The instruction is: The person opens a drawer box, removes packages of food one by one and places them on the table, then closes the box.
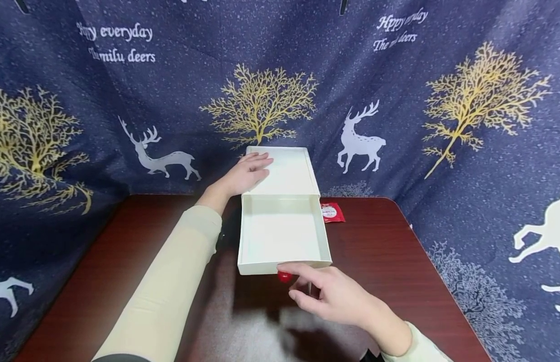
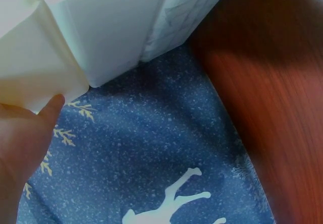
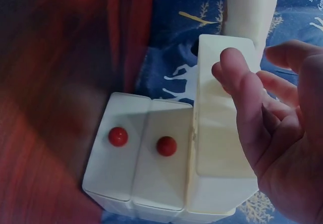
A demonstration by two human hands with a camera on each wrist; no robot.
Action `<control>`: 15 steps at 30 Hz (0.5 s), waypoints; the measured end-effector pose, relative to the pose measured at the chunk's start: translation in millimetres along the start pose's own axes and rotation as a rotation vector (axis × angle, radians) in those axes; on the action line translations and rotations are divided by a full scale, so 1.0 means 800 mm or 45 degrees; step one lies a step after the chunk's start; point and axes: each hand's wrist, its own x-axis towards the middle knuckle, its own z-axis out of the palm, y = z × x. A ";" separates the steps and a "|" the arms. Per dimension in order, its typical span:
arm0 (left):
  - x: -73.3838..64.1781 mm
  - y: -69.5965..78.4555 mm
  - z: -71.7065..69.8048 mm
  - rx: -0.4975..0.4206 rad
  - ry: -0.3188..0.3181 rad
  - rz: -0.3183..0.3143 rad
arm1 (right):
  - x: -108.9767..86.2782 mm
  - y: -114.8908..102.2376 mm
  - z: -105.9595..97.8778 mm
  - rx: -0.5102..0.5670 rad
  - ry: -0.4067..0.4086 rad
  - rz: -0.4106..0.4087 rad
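While the uncurled left grip (image 1: pixel 249 174) touches the cabinet (image 1: pixel 289 171), the right grip (image 1: pixel 336 296), apart, reaches the knob (image 1: pixel 284 277).

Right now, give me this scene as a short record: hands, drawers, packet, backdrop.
Left hand: on top of the cabinet
Right hand: at the red knob, contact unclear
Top drawer: pulled open
Middle drawer: shut
Bottom drawer: shut
Packet: red, on the table, right of the cabinet
Backdrop: blue, with deer and trees
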 end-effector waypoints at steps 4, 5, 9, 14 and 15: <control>-0.001 0.001 0.000 0.001 0.002 0.003 | -0.003 0.003 0.004 0.023 -0.015 0.027; -0.001 0.001 0.000 0.001 0.002 0.003 | -0.003 0.004 0.005 0.033 -0.019 0.032; -0.002 0.002 0.001 -0.002 0.004 -0.001 | -0.006 0.009 0.009 0.075 -0.039 0.065; -0.001 0.002 0.000 -0.011 0.007 -0.003 | -0.008 0.015 0.017 0.143 -0.030 0.108; 0.000 0.001 0.000 -0.011 0.006 -0.002 | -0.008 0.017 0.019 0.161 -0.019 0.111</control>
